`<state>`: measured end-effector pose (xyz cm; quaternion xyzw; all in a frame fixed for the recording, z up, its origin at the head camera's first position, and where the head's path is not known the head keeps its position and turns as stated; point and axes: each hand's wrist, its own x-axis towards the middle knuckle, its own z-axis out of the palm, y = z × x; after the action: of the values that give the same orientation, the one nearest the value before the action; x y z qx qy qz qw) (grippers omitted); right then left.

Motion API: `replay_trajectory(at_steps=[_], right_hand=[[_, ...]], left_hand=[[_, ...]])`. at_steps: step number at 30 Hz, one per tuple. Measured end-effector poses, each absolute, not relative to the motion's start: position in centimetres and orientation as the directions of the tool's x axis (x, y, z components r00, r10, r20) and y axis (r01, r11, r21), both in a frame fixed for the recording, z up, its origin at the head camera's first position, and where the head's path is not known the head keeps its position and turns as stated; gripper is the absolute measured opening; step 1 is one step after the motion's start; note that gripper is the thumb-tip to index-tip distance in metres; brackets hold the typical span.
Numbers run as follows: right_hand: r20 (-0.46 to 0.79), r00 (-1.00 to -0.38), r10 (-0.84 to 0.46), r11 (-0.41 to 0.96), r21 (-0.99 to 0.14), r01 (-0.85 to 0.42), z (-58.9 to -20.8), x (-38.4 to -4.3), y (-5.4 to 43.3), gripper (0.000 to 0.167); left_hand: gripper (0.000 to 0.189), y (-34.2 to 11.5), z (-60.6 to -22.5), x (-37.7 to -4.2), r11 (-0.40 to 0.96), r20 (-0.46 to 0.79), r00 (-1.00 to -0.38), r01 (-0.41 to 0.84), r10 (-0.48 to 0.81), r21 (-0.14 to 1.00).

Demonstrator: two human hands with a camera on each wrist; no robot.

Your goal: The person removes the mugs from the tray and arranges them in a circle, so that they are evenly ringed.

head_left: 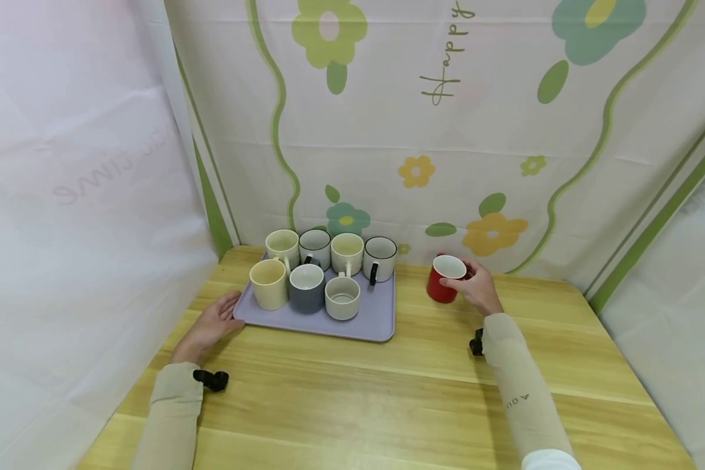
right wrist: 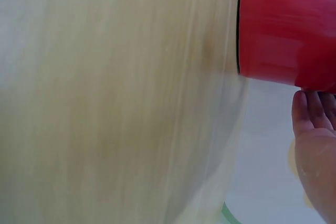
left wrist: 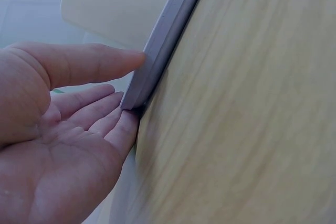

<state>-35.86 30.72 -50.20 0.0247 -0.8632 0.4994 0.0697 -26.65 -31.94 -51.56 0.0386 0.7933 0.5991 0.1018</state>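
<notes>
I have the right hand pinching a glossy red, cylindrical, seemingly ceramic mug, which I judge stiff, slippery, breakable, and best held around its body.

The table is yellow wood with darker streaks. A white cloth hangs behind it. Up high on the cloth are a green flower and a blue flower with a yellow middle, and the word "Happy" goes sideways between them. Lower down are a small orange flower, a big orange flower and some green leaves. Two wavy green lines run down the cloth. More white cloth hangs on each side, and the left cloth has faint grey letters on it
</notes>
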Motion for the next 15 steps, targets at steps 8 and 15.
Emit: replay_trajectory(at_steps=[8,15], right_hand=[[0.14,-0.99,-0.018,0.48,-0.867,-0.131,-50.14,-35.69,31.25,0.078],[0.114,-0.992,-0.061,0.465,-0.876,-0.129,-50.01,-35.62,31.69,0.08]], left_hand=[[0.084,-32.03,-51.57,-26.61,0.279,-0.116,-0.977,-0.063,0.181,0.958],[0.084,-32.07,-51.64,-26.67,0.27,-0.108,-0.976,-0.053,0.191,0.961]])
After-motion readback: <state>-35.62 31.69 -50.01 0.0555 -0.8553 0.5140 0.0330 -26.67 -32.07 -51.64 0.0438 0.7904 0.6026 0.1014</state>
